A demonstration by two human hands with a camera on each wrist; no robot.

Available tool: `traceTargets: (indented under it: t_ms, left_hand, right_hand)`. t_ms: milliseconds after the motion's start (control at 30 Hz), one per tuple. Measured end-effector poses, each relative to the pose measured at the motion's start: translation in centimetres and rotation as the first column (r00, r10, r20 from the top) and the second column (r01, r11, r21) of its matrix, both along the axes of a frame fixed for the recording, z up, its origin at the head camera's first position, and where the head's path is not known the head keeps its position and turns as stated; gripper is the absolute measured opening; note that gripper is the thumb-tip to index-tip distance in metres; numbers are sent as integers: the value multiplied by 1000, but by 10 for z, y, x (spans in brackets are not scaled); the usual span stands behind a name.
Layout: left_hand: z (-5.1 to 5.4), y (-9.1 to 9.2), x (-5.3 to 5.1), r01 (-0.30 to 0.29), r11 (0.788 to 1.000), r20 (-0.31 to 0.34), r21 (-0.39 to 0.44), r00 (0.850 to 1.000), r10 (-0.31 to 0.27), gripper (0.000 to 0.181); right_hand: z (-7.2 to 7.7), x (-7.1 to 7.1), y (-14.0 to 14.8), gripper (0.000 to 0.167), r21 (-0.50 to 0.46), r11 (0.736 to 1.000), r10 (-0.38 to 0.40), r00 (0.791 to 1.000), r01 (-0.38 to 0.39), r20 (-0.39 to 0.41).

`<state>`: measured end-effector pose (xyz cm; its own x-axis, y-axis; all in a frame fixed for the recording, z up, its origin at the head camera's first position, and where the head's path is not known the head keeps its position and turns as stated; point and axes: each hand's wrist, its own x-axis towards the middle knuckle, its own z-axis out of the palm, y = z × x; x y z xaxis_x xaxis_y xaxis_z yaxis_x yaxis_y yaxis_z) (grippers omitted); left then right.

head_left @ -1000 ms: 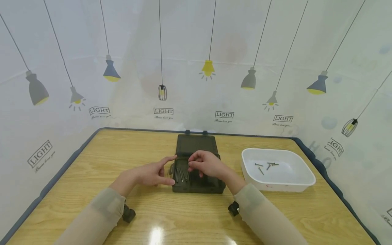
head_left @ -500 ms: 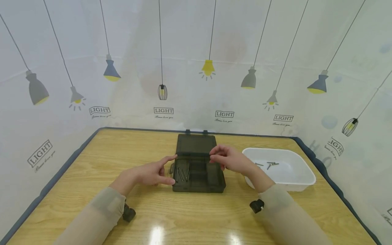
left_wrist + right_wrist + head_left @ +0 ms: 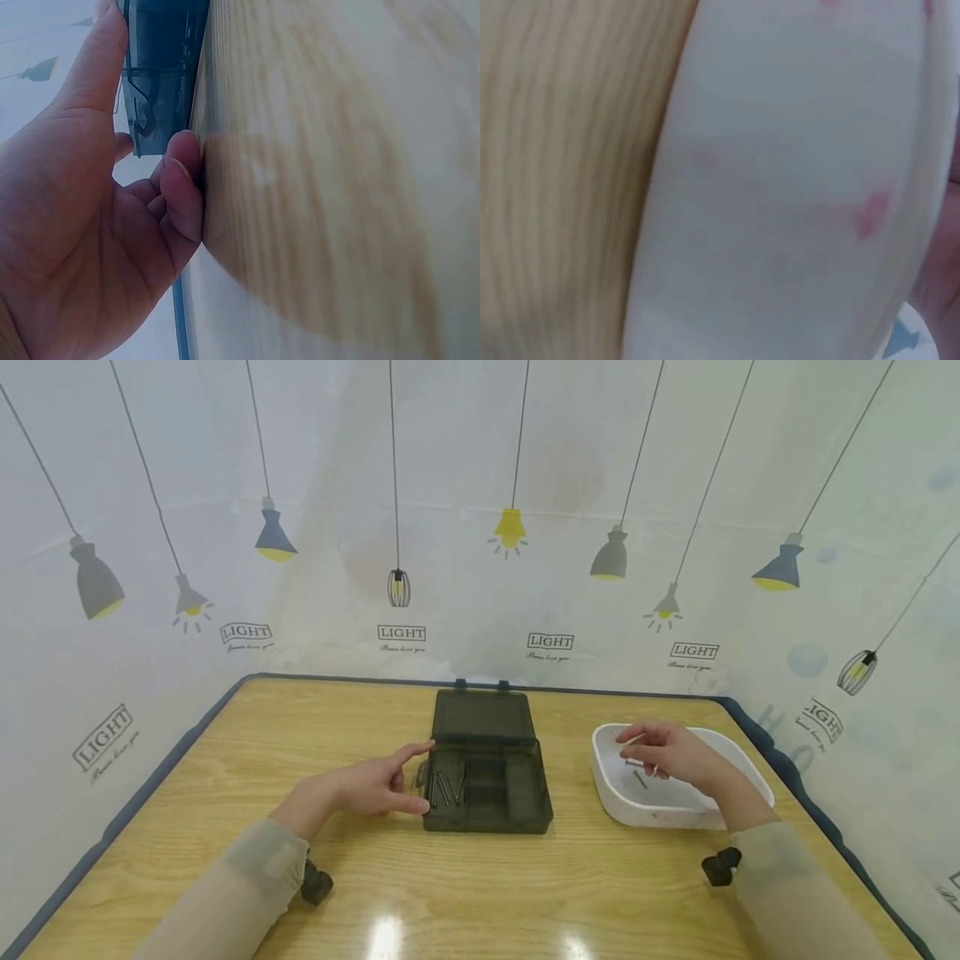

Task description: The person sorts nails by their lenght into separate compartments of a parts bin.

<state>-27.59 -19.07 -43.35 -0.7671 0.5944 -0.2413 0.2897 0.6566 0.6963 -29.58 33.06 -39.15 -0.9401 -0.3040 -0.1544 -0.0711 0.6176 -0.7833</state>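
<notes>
A dark see-through plastic organizer box (image 3: 487, 823) lies on the table, its lid (image 3: 482, 714) raised at the back. Several screws (image 3: 442, 787) lie in its left compartment. My left hand (image 3: 360, 787) touches the box's left side, index finger at the rear and thumb at the front corner. In the left wrist view the thumb (image 3: 90, 67) is straight along the box edge, the other fingers bent. My right hand (image 3: 671, 756) is over the white tray (image 3: 637, 814), fingers loosely bent, with no held thing visible. Below it some screws (image 3: 640, 779) show; the hand hides part of the tray.
The wooden table (image 3: 465, 893) has a dark blue edge along its back and sides. Behind stands a pale sheet (image 3: 465, 460) printed with lamps. The tray's outer wall (image 3: 780, 187) fills most of the right wrist view.
My right hand has moved right, from above the box's left compartment to over the white tray, uncovering the box's compartments. My left hand has stayed at the box.
</notes>
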Motion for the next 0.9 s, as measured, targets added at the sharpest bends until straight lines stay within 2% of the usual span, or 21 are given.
traceTargets:
  t_ms: [167,267,467,800,900]
  left_hand:
    - [-1,0,-1,-3,1000,10,3,1000,3,106]
    - [0,1,0,-3,1000,12,7,1000,2,106]
    - [2,1,0,-3,1000,15,6,1000,3,106]
    - [5,2,3,0,1000,13,24,1000,-1,105]
    - [5,2,3,-3,1000,14,29,1000,2,104]
  right_hand:
    - [-13,0,26,34,88,996,7,999,-11,39]
    - [-20,-1,36,33,91,996,-3,996,-5,89]
    - [-32,-2,44,36,73,997,28,989,-39,147]
    - [-35,-5,42,36,116,991,57,992,-70,112]
    - [-36,-4,41,32,134,990,40,993,-54,108]
